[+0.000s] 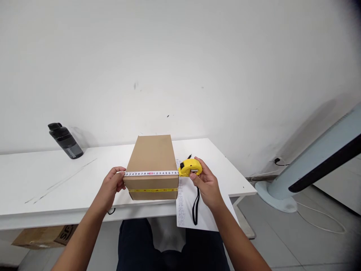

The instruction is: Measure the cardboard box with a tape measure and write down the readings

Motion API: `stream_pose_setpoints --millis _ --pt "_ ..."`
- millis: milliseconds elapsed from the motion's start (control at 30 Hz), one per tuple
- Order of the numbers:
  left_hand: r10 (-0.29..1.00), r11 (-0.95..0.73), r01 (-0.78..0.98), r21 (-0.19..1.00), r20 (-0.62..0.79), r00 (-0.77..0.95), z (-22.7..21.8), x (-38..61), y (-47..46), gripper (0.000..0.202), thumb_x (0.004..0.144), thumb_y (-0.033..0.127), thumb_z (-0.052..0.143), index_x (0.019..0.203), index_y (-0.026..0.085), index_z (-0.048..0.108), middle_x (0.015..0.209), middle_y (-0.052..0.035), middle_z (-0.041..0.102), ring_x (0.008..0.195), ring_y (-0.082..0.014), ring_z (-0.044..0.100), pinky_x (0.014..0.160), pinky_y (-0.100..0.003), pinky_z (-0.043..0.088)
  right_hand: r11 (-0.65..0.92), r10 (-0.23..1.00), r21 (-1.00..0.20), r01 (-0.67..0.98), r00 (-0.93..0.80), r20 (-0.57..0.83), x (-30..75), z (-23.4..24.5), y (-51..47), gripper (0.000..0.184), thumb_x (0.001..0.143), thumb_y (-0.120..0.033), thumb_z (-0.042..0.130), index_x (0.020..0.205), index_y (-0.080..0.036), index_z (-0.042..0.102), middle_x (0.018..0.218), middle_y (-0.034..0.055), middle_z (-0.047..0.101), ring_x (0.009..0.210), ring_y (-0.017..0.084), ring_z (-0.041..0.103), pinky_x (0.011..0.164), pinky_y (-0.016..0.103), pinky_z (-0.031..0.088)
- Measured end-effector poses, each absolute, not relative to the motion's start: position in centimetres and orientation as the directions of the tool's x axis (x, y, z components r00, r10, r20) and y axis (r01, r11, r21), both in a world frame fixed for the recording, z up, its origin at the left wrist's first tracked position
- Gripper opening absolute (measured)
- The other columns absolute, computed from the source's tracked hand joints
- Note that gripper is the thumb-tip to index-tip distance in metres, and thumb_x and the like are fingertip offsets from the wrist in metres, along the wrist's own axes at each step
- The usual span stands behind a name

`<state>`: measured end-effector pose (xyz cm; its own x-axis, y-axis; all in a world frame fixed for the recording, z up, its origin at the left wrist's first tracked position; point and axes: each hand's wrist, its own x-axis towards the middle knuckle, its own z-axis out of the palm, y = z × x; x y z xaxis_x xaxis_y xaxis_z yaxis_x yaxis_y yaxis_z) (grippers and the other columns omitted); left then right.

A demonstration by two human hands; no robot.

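Tape (pixel 163 173), a flat white blade printed with black numerals and a red mark, is spanning the top of a brown rectangular cardboard box (pixel 153 152) from side to side, near its front edge. The box is resting on a white flat-topped table (pixel 84 180), between your two hands, close to the table's front edge. A yellow strip (pixel 153 190) with dark markings is running across the front face of the box, below the tape.

Your left hand (pixel 113 182) is pinching the end of the tape between thumb and curled fingers at the box's left edge. Your right hand (pixel 208 184) is closing around a yellow rounded plastic tape-measure case (pixel 194 165), which is sitting beside the box's right edge; your thumb is bracing the near side. A black looped strap (pixel 195 210) is hanging below the case, in front of a white paper sheet (pixel 208 210) bearing handwritten lines.

A black cylindrical lidded bottle (pixel 66 140) is standing at the table's left rear. A pale blue tower-shaped appliance (pixel 278 184) is standing on the floor to the right. A brown cardboard carton (pixel 42 236) with dark lettering is showing below the table at the left.
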<state>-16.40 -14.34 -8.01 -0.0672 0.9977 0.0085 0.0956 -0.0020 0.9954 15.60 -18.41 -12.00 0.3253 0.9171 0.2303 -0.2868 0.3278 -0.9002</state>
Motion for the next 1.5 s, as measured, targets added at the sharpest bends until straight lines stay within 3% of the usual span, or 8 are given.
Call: stream_pose_setpoints --millis 133,233,533,767,1000,1233,1367,1500 --pt "0.996 -0.013 0.084 0.996 0.021 -0.088 -8.7 -15.9 -14.2 0.032 0.076 0.048 0.07 0.086 0.022 0.055 0.066 0.0066 0.048 0.058 -0.0104 0.044 0.054 -0.022 0.036 0.331 0.919 -0.901 -0.281 0.31 0.241 15.4 -12.1 -18.2 0.064 0.07 -0.04 0.086 0.13 -0.025 0.068 0.113 0.0026 0.073 0.097 0.021 0.067 0.08 0.032 0.058" --pt "0.993 -0.037 0.07 0.997 0.045 -0.107 -9.2 -15.7 -13.9 0.031 0.076 0.047 0.069 0.079 0.022 0.05 0.064 0.007 0.045 0.056 -0.0095 0.042 0.052 -0.02 0.033 0.335 0.921 -0.902 -0.274 0.297 0.252 15.6 -12.6 -17.9 0.066 0.07 -0.04 0.086 0.131 -0.024 0.066 0.114 0.0032 0.072 0.097 0.02 0.066 0.077 0.029 0.057" --pt "0.988 -0.067 0.108 0.992 0.081 -0.129 -9.3 -15.2 -13.9 0.033 0.075 0.051 0.065 0.077 0.023 0.048 0.064 0.0065 0.044 0.058 -0.0106 0.042 0.055 -0.022 0.037 0.361 0.914 -0.904 -0.23 0.278 0.295 15.8 -12.8 -17.9 0.064 0.074 -0.039 0.083 0.133 -0.024 0.064 0.107 0.003 0.069 0.086 0.017 0.063 0.068 0.026 0.055" --pt "0.965 -0.084 0.291 0.953 0.151 -0.213 -8.5 -14.9 -14.4 0.033 0.074 0.052 0.068 0.078 0.022 0.054 0.066 0.0048 0.052 0.061 -0.0127 0.046 0.058 -0.026 0.038 0.354 0.917 -0.913 -0.204 0.267 0.296 15.8 -12.4 -18.1 0.067 0.076 -0.036 0.082 0.138 -0.021 0.062 0.105 0.0023 0.07 0.087 0.016 0.063 0.074 0.026 0.056" --pt "0.932 -0.083 0.455 0.886 0.231 -0.28 -8.4 -14.6 -15.4 0.035 0.078 0.056 0.067 0.081 0.022 0.058 0.071 0.0027 0.058 0.067 -0.0152 0.05 0.064 -0.028 0.039 0.347 0.918 -0.911 -0.225 0.279 0.281 15.8 -12.6 -18.1 0.071 0.076 -0.037 0.083 0.142 -0.022 0.06 0.118 0.0039 0.07 0.097 0.017 0.064 0.081 0.026 0.056" --pt "0.966 -0.074 0.514 0.855 0.189 -0.176 -7.8 -15.0 -15.3 0.035 0.085 0.058 0.056 0.082 0.023 0.055 0.069 0.0035 0.054 0.067 -0.0162 0.049 0.063 -0.028 0.04 0.345 0.919 -0.915 -0.208 0.275 0.284 15.9 -13.0 -18.0 0.071 0.076 -0.038 0.083 0.142 -0.023 0.06 0.119 0.0043 0.071 0.101 0.02 0.066 0.084 0.03 0.058" --pt "0.989 -0.087 0.615 0.784 0.141 -0.041 -7.5 -15.5 -15.2 0.038 0.095 0.054 0.04 0.072 0.024 0.044 0.068 0.0038 0.046 0.067 -0.0163 0.044 0.061 -0.028 0.035 0.349 0.919 -0.913 -0.209 0.267 0.29 15.9 -13.3 -17.9 0.072 0.075 -0.041 0.084 0.141 -0.024 0.061 0.122 0.0049 0.071 0.105 0.021 0.066 0.088 0.032 0.057" --pt "0.986 -0.129 0.645 0.753 0.165 0.004 -6.9 -15.9 -15.1 0.039 0.094 0.054 0.04 0.07 0.024 0.036 0.068 0.0041 0.042 0.067 -0.0165 0.042 0.061 -0.027 0.034 0.355 0.918 -0.911 -0.208 0.26 0.298 15.9 -13.1 -17.8 0.071 0.077 -0.043 0.083 0.141 -0.024 0.061 0.12 0.0053 0.072 0.103 0.022 0.067 0.087 0.033 0.058"
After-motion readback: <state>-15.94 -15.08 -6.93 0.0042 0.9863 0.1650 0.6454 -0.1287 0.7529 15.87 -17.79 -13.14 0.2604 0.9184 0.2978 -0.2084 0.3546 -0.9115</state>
